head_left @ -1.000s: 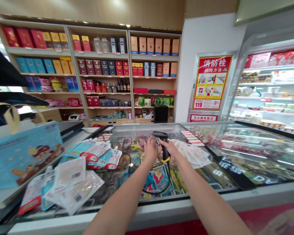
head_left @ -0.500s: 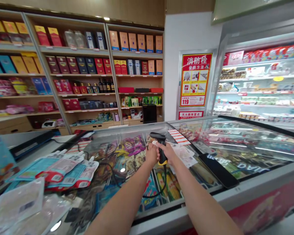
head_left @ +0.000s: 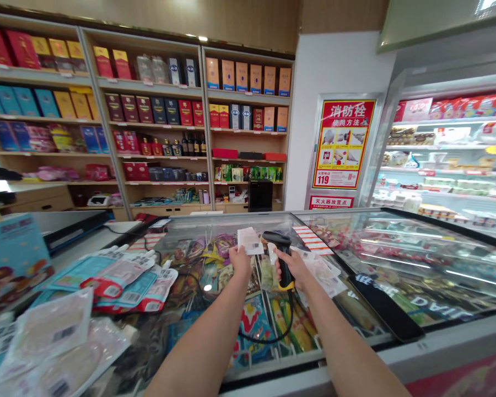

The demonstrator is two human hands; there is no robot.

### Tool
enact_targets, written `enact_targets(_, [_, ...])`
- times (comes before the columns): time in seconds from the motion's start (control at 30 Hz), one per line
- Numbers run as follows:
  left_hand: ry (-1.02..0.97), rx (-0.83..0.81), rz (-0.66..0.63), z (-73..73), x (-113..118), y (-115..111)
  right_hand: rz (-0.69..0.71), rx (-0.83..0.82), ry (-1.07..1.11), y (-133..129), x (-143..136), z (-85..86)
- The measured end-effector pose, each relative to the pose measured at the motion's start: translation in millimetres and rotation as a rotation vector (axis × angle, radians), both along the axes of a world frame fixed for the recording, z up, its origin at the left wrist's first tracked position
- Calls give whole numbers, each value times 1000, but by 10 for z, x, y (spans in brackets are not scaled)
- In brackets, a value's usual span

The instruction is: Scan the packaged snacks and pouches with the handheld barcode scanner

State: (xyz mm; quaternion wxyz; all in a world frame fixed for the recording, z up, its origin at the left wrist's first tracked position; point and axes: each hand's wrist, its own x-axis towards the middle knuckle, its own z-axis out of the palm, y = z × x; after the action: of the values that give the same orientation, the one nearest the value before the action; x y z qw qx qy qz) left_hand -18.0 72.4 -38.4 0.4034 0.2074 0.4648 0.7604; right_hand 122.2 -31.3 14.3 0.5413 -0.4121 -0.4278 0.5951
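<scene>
My left hand (head_left: pixel 240 263) is closed on the lower edge of a flat whitish packet (head_left: pixel 250 240) with a small barcode, held up over the freezer glass. Close beside it, my right hand (head_left: pixel 292 267) grips the handle of a black and yellow barcode scanner (head_left: pixel 278 238), whose head points left toward the packet. A small white piece (head_left: pixel 272 253) shows at my right thumb; what it is I cannot make out. The scanner's black cable (head_left: pixel 268 340) loops down over the glass. Just right of my right hand lie several flat clear packets (head_left: pixel 320 271).
Blue and red spouted pouches (head_left: pixel 126 278) and clear barcoded packets (head_left: pixel 52 331) are piled at the left. A long black object (head_left: pixel 384 306) lies on the freezer's (head_left: pixel 397 353) glass at the right. Shelves of boxed goods (head_left: pixel 159 110) stand behind, near a fire-hydrant sign (head_left: pixel 343 146).
My hands have moved apart; the left has shifted left, and the packet now shows upright in its fingers. The scanner stays in my right hand. The view has turned slightly left.
</scene>
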Motion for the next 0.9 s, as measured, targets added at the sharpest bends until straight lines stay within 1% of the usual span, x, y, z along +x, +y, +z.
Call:
enact_targets(0.07, [-50,30,-26,-17,1,27,34,-14,-47,-10,-6,-11])
enact_targets(0.17, [-74,63,-25,-42,10,40,65,-13,-106,-31,-10,-13])
enact_targets(0.47, [-81,36,12,-98,-13,105,56,-26,-136,-54,-15,1])
enact_targets(0.57, [-76,26,11,-86,-4,100,42,-31,-151,-53,-18,2])
enact_targets(0.67, [-76,5,1,-41,1,60,39,-31,-160,-55,-20,3])
enact_targets(0.8, [-101,6,-12,17,4,9,68,-2,-154,-55,-16,-9])
enact_targets(0.9, [-95,0,-9,7,3,20,92,2,-158,-57,-10,-14])
